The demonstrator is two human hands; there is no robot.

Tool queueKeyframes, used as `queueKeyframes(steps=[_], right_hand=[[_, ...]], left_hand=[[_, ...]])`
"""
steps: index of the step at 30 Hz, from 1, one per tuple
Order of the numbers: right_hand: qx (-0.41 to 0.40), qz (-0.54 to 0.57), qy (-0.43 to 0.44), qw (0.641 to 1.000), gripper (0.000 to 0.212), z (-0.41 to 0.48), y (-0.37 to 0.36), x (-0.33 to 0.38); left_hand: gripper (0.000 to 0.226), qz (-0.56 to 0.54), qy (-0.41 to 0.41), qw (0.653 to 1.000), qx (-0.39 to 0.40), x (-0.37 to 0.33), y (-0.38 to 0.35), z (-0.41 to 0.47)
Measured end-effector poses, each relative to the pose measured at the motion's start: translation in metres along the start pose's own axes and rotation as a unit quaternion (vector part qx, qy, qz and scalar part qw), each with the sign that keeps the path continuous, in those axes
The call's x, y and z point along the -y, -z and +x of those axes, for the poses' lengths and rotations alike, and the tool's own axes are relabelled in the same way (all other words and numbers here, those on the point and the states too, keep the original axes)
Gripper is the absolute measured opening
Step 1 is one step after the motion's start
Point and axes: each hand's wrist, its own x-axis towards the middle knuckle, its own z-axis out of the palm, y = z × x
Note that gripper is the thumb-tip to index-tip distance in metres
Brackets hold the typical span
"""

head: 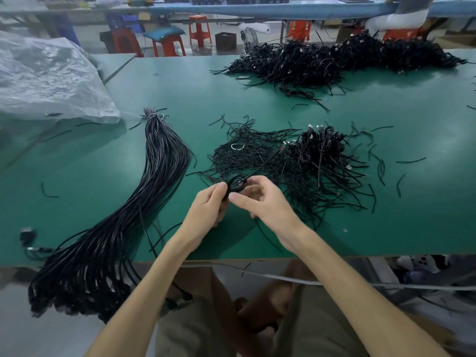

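Left hand (209, 205): fingers curled, thumb and forefinger pinching the left side of the coil.
Right hand (260, 200): fingers curled round the coil's right side, thumb tip pressed on its lower edge.
Small black cable coil (237, 183): held between both hands just above the near part of the table; one free strand runs up and to the right.
Loose black tie wires (247, 157): flat scatter just beyond the hands; a white ring (237, 147) lies on it.
Coiled cable pile (320, 148): beside the tie wires, to their right, with strands trailing toward the near edge.
Long black cable bundle (152, 191): left of the hands, tied at its far end, fanning out over the near edge of the table.
Green table (180, 94): bears all of the above.
Clear plastic bag (49, 78): far left corner.
Large cable heap (334, 60): far side of the table, well apart from the hands.
Red stools (199, 29): on the floor beyond the table.
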Motion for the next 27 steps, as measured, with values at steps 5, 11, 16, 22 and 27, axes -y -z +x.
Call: queueKeyframes(steps=[5,11,16,22,27], right_hand=[[0.12,0.084,-0.006,0.989,0.055,0.011,0.007,0.009],[0.078,-0.085,0.047,0.992,0.033,0.008,0.002,0.01],[0.007,-0.225,0.149,0.963,0.018,0.0,0.003,0.01],[-0.047,-0.377,0.188,0.906,0.022,-0.016,-0.021,0.01],[-0.078,-0.464,0.219,0.855,0.025,-0.021,-0.037,0.007]], left_hand=[[0.045,-0.036,0.02,0.998,0.053,-0.004,0.0,-0.003],[0.041,-0.076,0.007,0.996,0.054,-0.006,0.002,-0.007],[0.045,-0.072,0.032,0.997,-0.015,-0.003,0.0,-0.004],[0.048,-0.079,0.025,0.996,-0.045,-0.001,0.0,-0.003],[0.041,-0.08,0.032,0.994,-0.068,0.002,0.002,-0.001]])
